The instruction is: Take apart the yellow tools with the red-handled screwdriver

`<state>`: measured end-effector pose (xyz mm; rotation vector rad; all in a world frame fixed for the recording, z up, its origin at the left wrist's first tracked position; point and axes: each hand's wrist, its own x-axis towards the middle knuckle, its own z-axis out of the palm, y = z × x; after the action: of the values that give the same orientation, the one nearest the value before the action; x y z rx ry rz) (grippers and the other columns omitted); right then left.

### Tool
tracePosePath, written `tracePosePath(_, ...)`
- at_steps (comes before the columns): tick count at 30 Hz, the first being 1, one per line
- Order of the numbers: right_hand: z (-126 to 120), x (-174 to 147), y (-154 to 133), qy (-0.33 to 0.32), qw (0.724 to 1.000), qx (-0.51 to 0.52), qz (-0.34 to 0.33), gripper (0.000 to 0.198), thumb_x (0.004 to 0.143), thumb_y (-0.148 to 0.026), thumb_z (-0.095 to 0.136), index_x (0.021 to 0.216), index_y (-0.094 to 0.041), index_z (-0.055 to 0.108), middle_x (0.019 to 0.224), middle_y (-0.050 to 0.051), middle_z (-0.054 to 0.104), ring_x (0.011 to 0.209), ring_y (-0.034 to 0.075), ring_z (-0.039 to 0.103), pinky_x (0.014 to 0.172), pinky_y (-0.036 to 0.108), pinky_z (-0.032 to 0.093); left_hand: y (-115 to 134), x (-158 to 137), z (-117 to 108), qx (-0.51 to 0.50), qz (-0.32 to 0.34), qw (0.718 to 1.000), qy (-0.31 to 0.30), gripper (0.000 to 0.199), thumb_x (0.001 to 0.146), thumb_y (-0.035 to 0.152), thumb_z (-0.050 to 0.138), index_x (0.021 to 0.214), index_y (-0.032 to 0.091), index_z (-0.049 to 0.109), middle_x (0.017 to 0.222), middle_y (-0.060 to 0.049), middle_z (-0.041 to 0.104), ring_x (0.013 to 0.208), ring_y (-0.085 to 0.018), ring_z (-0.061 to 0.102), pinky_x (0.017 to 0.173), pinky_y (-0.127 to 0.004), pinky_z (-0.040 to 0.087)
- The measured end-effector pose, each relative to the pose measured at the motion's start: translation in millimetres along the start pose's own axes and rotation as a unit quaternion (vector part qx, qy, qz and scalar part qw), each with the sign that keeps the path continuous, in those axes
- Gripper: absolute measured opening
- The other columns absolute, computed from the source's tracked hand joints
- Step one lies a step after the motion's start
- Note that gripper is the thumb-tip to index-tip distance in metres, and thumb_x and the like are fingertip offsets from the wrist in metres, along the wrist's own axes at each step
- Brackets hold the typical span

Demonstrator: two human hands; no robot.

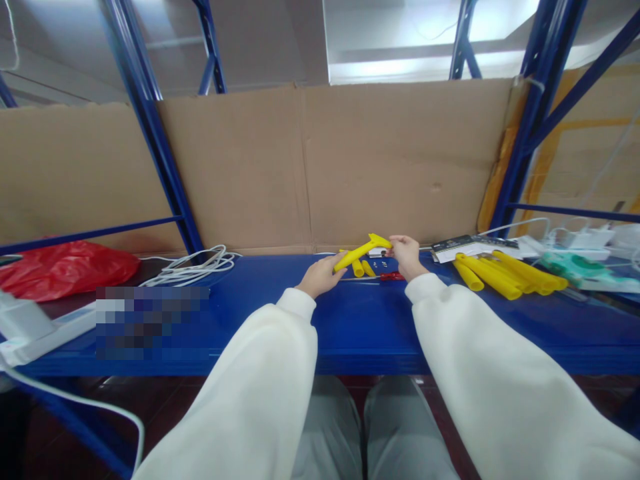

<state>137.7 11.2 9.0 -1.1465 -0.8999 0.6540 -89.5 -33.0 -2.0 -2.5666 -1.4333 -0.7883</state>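
the blue metal tabletop point(360, 320) lies nearest, bare in front; above it the left hand point(320, 275), fingers curled closed, grips the near end of a long yellow plastic tube with an angled head point(354, 255); the right hand point(406, 257) pinches that head; a red-handled screwdriver point(391, 276) lies below, just beside the right hand; yellow hollow plastic tubes point(493, 277) rest rightward; a brown cardboard panel point(300, 167) stands behind.
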Motion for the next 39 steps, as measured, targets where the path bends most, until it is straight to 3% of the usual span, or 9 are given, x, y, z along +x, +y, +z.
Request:
tracePosePath(5, -1, -4, -4, 0.019, 0.999, 0.035, 0.029, 0.017, 0.085, -0.003, 0.051, 0.086, -0.018, 0.059, 0.055, -0.005, 0.054, 0.046, 0.009, 0.056, 0.051, 0.019, 0.054, 2, -2, -3, -0.004, 0.009, 1.000, 0.012, 0.050, 0.095, 0.028, 0.056, 0.145, 0.021, 0.055, 0.141, -0.006, 0.064, 0.128, -0.022, 0.061, 0.108, -0.033, 0.048)
tracePosePath(8, -2, -5, -8, 0.010, 0.997, 0.058, 0.046, 0.016, 0.088, -0.004, 0.049, 0.084, -0.019, 0.055, 0.055, -0.005, 0.054, 0.044, 0.008, 0.055, 0.050, 0.017, 0.053, 5, -2, -5, -0.003, -0.002, 1.000, 0.028, 0.049, 0.095, 0.028, 0.056, 0.143, 0.021, 0.057, 0.133, -0.006, 0.069, 0.117, -0.022, 0.068, 0.102, -0.031, 0.051)
tracePosePath(12, -7, -4, -8, -0.003, 0.995, 0.085, 0.049, 0.011, 0.088, -0.009, 0.052, 0.085, -0.019, 0.055, 0.059, -0.004, 0.060, 0.044, 0.008, 0.054, 0.048, 0.018, 0.052, 10, 0, -5, 0.016, -0.060, 0.997, 0.051, 0.046, 0.098, 0.031, 0.053, 0.143, 0.024, 0.058, 0.116, -0.006, 0.076, 0.102, -0.022, 0.073, 0.091, -0.030, 0.055)
tracePosePath(16, -14, -3, -6, 0.006, 0.997, 0.059, 0.046, 0.012, 0.084, -0.008, 0.055, 0.081, -0.020, 0.054, 0.060, -0.004, 0.061, 0.043, 0.007, 0.052, 0.043, 0.018, 0.048, 12, 7, -3, 0.055, -0.147, 0.986, 0.063, 0.043, 0.099, 0.033, 0.048, 0.140, 0.025, 0.059, 0.115, -0.009, 0.076, 0.105, -0.024, 0.072, 0.087, -0.031, 0.056)
tracePosePath(20, -16, -6, -7, 0.009, 0.998, 0.043, 0.052, 0.015, 0.087, -0.008, 0.053, 0.078, -0.019, 0.053, 0.058, -0.005, 0.059, 0.041, 0.006, 0.050, 0.039, 0.015, 0.043, 13, 12, -1, 0.101, -0.206, 0.973, 0.032, 0.043, 0.098, 0.031, 0.048, 0.138, 0.021, 0.061, 0.114, -0.014, 0.075, 0.106, -0.027, 0.072, 0.086, -0.034, 0.056)
tracePosePath(24, -15, -11, -11, -0.003, 0.998, 0.030, 0.056, 0.018, 0.090, -0.008, 0.050, 0.076, -0.019, 0.052, 0.057, -0.005, 0.057, 0.039, 0.005, 0.048, 0.038, 0.015, 0.041, 16, 14, 3, 0.122, -0.203, 0.972, -0.008, 0.051, 0.097, 0.031, 0.050, 0.146, 0.019, 0.051, 0.118, -0.017, 0.073, 0.109, -0.029, 0.071, 0.088, -0.037, 0.056)
tracePosePath(31, -15, -12, -12, -0.015, 0.998, 0.017, 0.062, 0.019, 0.091, -0.008, 0.050, 0.075, -0.018, 0.054, 0.056, -0.005, 0.058, 0.039, 0.006, 0.048, 0.039, 0.016, 0.041, 7, 15, 15, 0.088, -0.177, 0.975, -0.101, 0.052, 0.097, 0.045, 0.050, 0.142, 0.020, 0.055, 0.132, -0.015, 0.068, 0.123, -0.028, 0.064, 0.098, -0.036, 0.051)
tracePosePath(39, -14, -14, -12, -0.020, 0.997, 0.020, 0.067, 0.019, 0.089, -0.005, 0.052, 0.075, -0.017, 0.055, 0.053, -0.006, 0.058, 0.039, 0.006, 0.048, 0.039, 0.015, 0.041, -5, 16, 23, 0.040, -0.159, 0.980, -0.111, 0.054, 0.099, 0.041, 0.048, 0.148, 0.018, 0.050, 0.142, -0.014, 0.061, 0.133, -0.028, 0.057, 0.108, -0.037, 0.045)
